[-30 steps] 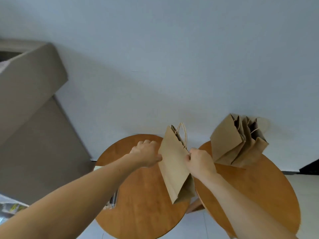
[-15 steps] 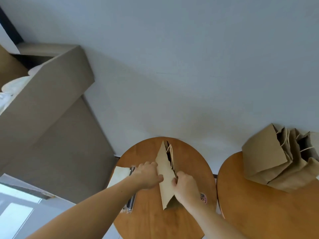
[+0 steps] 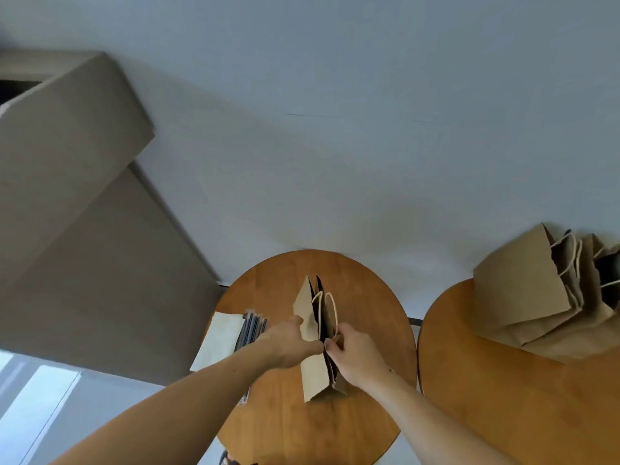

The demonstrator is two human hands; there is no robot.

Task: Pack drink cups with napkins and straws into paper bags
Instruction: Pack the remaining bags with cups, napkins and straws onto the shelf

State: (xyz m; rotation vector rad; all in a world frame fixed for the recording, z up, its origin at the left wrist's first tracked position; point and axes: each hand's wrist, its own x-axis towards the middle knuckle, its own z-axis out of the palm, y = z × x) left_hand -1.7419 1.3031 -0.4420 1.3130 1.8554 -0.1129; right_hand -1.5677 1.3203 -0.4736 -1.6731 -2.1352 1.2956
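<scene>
Mouth parted a little wider than half a second earlier, with a dark gap now open between the walls: brown paper bag (image 3: 313, 370), base down on a round wooden table (image 3: 285, 427), top end pointing away from the viewer. Two pale cord handles (image 3: 330, 308) looped up from the rim, just beyond the grip.

Left hand (image 3: 288, 344) pinching the bag's left wall near the rim, thumb and fingers pressed together on the paper. Right hand (image 3: 354, 355) opposite it, fingertips (image 3: 332, 345) curled over and pinching the right wall. Both hands nearly touching across the narrow opening, forearms reaching in from below.

Just left of the left hand, flat on the same table: a pale stack of napkins (image 3: 218, 340) with dark straws (image 3: 251, 330) beside it, partly hidden by the forearm.

Well right of the grip, on a second round table (image 3: 503, 417): a slumped pile of paper bags (image 3: 523, 297), handles showing.

Far left of the grip, a large cardboard box (image 3: 73, 135) against a plain pale wall (image 3: 335, 129).
</scene>
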